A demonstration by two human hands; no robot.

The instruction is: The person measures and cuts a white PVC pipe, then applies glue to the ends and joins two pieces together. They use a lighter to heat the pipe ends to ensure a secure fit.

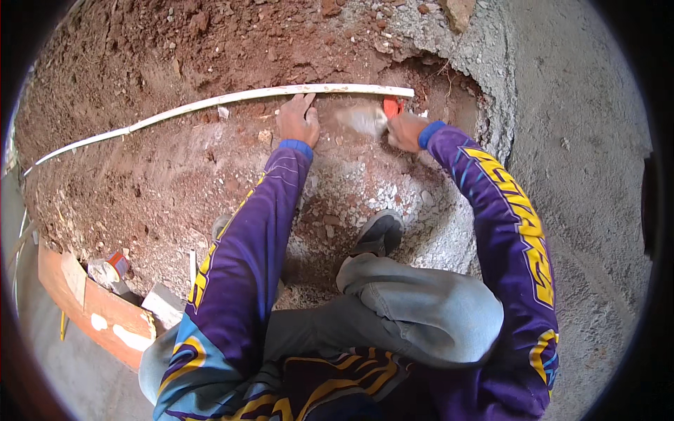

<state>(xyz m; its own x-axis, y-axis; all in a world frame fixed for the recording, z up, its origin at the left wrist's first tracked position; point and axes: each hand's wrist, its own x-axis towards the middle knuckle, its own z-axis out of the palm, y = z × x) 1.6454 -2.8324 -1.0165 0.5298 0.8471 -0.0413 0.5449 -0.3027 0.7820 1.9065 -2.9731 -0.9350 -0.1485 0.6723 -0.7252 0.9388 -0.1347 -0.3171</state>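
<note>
A long white plastic pipe (246, 95) curves across the reddish soil, its free end toward the right. My left hand (298, 121) is at its underside, with fingertips against the pipe and partly hidden by it. Just below the free end, my right hand (406, 132) is closed around a small tool with an orange-red part (392, 107). A pale, motion-smeared shape (364, 120) extends left from that hand; whether it belongs to the tool I cannot tell.
A hollow (449, 84) in the soil lies beyond my right hand, bordered by rough grey concrete (576, 140). My shoe (381, 230) stands on pale rubble. At lower left are an orange-brown board (98, 316), a small can (116, 264) and a pale block (163, 304).
</note>
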